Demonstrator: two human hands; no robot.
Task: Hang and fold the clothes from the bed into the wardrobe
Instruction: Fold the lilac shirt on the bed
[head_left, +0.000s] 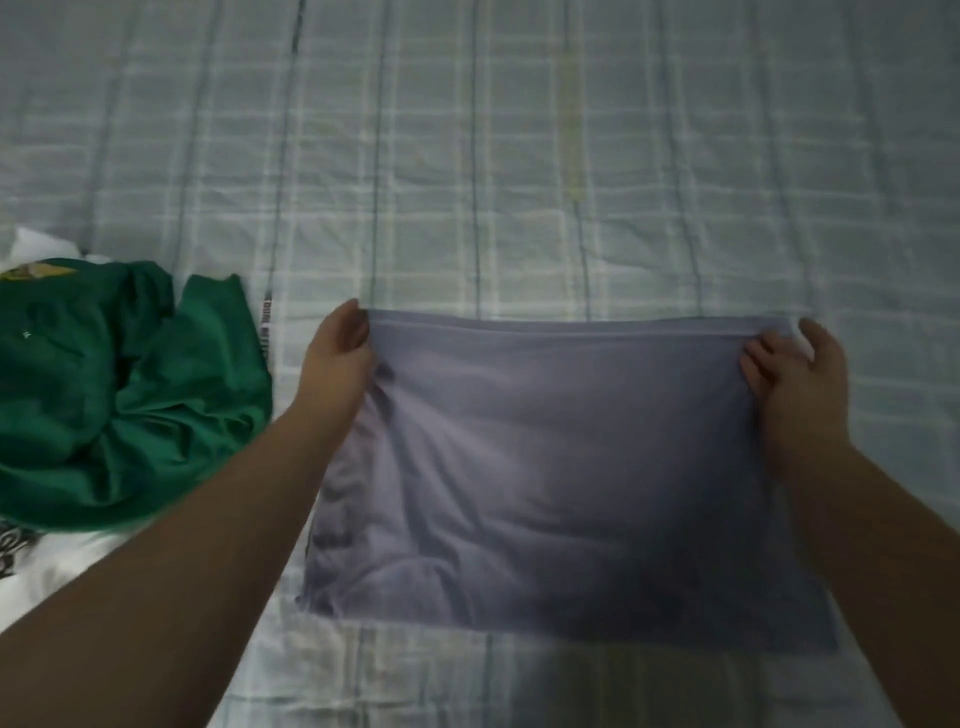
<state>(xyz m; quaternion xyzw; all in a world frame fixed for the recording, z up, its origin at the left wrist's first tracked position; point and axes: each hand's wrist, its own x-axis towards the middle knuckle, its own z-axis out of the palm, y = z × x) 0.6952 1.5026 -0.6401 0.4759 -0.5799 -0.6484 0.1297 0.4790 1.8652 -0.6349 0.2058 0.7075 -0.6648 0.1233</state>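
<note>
Grey garment (561, 467) mid-bed: I see left hand (340, 345) & right hand (795, 374) pinching far corners; I'd keep edges aligned.

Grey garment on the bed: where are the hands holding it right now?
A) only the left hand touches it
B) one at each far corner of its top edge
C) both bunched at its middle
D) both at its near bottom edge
B: the left hand pinches the far left corner and the right hand the far right corner of the grey garment, which lies spread on the checked bed sheet.
</note>
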